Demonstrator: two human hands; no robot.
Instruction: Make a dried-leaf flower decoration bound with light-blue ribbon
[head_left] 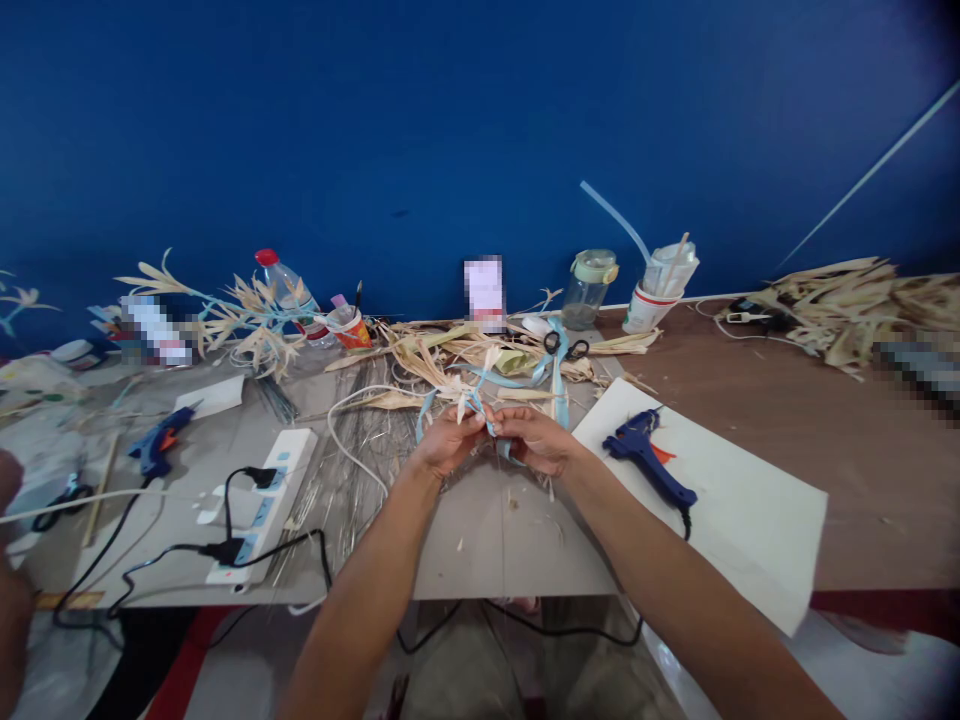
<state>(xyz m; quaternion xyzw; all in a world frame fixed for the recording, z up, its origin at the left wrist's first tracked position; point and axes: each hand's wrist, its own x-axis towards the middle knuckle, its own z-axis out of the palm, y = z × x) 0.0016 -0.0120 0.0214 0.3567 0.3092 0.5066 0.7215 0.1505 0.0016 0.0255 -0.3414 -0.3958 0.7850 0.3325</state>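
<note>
My left hand and my right hand meet over the middle of the table, fingers pinched together on a small craft piece of light-blue and pale dried leaf strips. Blue strips fan out above and to the right of my fingers. A heap of dried straw-coloured leaves lies just behind the hands. Black-handled scissors rest on that heap.
A blue glue gun lies on a white sheet to the right. A second glue gun and a white power strip sit left. Bottle, jar and cups line the blue wall. More dried leaves lie far right. Another person's hand shows at left.
</note>
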